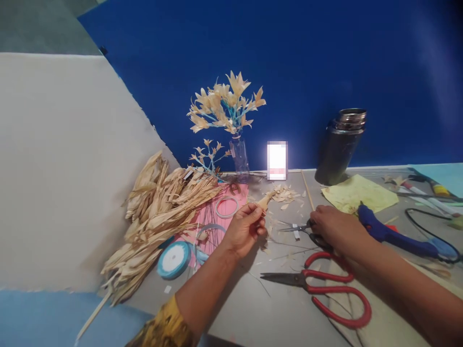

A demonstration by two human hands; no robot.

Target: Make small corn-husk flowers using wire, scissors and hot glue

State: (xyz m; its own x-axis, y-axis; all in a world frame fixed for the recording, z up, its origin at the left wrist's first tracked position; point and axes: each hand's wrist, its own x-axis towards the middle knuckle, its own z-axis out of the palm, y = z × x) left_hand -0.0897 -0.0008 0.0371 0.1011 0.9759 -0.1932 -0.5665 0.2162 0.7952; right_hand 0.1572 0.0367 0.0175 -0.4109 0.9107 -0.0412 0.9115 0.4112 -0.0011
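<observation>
My left hand (249, 225) is closed, pinching a pale piece of dried corn husk (266, 200) between thumb and fingers. To its right, my right hand (334, 225) has its fingers closed on the dark handles of small scissors (306, 230), whose blades point left, low over the table. Nearer to me lie large red-handled scissors (318, 282), blades also to the left. Past my left hand is a small heap of husk scraps (284, 193). Husk flowers (220, 103) on blue stems stand in a clear bottle (239, 159) at the back.
On the left lies a bundle of dried husks (159, 217), with a blue ribbon roll (174, 260) and pink paper (227, 193) beside it. Toward the right are a blue glue gun (394, 236), a yellow sheet (361, 193) and a dark flask (338, 149) against the blue wall.
</observation>
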